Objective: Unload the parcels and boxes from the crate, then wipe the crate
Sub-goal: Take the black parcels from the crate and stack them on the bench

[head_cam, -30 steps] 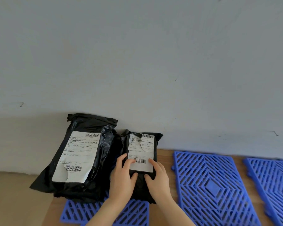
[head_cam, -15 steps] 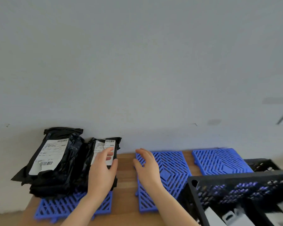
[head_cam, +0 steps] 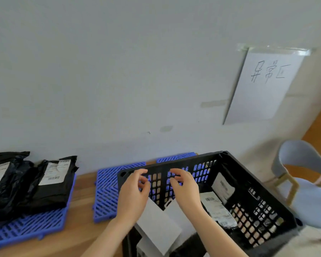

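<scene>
Your left hand (head_cam: 132,193) and right hand (head_cam: 185,188) are hovering empty, fingers loosely curled, over the black crate (head_cam: 263,184), white boxes (head_cam: 157,221) lying inside; beside it, blue mats (head_cam: 107,190) are covering the wooden floor (head_cam: 82,206).

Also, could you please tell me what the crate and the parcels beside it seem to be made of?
Crate: probably rigid moulded plastic, matte black, judging by its perforated grid walls.
Parcels: apparently thin black plastic film, glossy and creased, with white paper labels.

Bare hands (head_cam: 133,193), bare forearms, no sleeves
</scene>
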### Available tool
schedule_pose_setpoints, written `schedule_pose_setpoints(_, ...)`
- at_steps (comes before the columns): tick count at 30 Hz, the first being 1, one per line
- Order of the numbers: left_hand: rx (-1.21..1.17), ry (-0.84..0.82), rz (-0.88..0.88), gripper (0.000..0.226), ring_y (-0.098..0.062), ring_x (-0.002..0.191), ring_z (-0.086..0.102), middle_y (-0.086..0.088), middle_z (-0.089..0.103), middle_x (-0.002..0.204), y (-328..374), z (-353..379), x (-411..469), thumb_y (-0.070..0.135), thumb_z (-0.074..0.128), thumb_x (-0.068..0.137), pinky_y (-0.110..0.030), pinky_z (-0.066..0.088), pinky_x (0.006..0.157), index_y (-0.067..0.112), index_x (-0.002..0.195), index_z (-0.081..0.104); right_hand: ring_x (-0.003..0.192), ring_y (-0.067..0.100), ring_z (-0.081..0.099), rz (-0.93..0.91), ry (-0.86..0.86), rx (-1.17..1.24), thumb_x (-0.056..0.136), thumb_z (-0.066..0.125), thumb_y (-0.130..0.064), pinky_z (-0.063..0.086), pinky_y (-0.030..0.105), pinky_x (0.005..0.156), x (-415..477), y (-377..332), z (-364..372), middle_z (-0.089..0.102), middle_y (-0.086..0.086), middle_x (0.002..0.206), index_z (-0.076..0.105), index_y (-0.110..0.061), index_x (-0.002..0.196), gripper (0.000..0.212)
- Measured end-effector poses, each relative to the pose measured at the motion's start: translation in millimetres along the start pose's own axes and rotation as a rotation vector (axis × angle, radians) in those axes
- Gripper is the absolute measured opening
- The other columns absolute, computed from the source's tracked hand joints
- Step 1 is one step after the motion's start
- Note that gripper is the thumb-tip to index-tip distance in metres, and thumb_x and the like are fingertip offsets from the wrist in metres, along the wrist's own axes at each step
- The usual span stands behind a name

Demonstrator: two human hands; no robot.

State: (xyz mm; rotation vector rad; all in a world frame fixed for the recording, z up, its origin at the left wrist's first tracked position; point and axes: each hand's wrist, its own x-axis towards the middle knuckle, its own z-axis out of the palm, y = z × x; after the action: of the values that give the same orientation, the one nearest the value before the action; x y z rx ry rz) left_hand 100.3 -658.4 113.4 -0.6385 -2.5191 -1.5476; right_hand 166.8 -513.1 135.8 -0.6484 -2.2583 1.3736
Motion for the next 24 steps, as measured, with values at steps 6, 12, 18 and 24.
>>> schedule_pose_setpoints(6, -0.024, -0.158, -0.012, 0.03, -0.002, 0.082, 0.06, 0.013, 0.063, 0.092, 27.8, 85.4, 9.6, 0.019, 0.064, 0.09, -0.027, 0.053, 0.079, 0.029, 0.118, 0.058, 0.111, 0.003, 0.049, 0.01, 0.117, -0.081, 0.094, 0.056, -0.019, 0.041, 0.015, 0.084, 18.4, 39.9, -68.1, 0.051, -0.012, 0.126, 0.057, -0.029, 0.124, 0.031)
schedule_pose_setpoints(12, -0.077, -0.333, -0.027, 0.041, -0.004, 0.088, 0.059, 0.015, 0.057, 0.099, 50.5, 184.9, 37.2, 0.029, 0.066, 0.089, -0.01, 0.042, 0.083, 0.032, 0.127, 0.052, 0.127, 0.011, 0.031, -0.04, 0.29, -0.456, 0.09, 0.059, -0.022, 0.033, 0.029, 0.105, 61.8, 82.4, -137.3, 0.038, -0.007, 0.142, 0.044, -0.026, 0.139, 0.051)
schedule_pose_setpoints(18, -0.035, -0.523, -0.062, 0.055, -0.005, 0.104, 0.056, 0.011, 0.052, 0.122, 63.6, 262.8, 55.5, 0.033, 0.064, 0.091, -0.023, 0.046, 0.088, 0.037, 0.14, 0.039, 0.146, 0.03, 0.014, -0.011, 0.182, -0.974, 0.079, 0.072, -0.039, 0.019, 0.044, 0.115, 95.5, 136.1, -174.3, 0.017, 0.01, 0.158, 0.048, -0.017, 0.138, 0.067)
schedule_pose_setpoints(24, 0.014, -0.654, -0.096, 0.071, -0.008, 0.12, 0.05, 0.009, 0.047, 0.138, 65.2, 291.9, 56.7, 0.024, 0.069, 0.088, -0.02, 0.041, 0.099, 0.037, 0.147, 0.031, 0.137, 0.034, 0.031, -0.144, 0.168, -1.098, 0.048, 0.091, -0.028, 0.023, 0.049, 0.111, 120.9, 174.3, -179.7, 0.044, 0.017, 0.145, 0.072, -0.017, 0.081, 0.039)
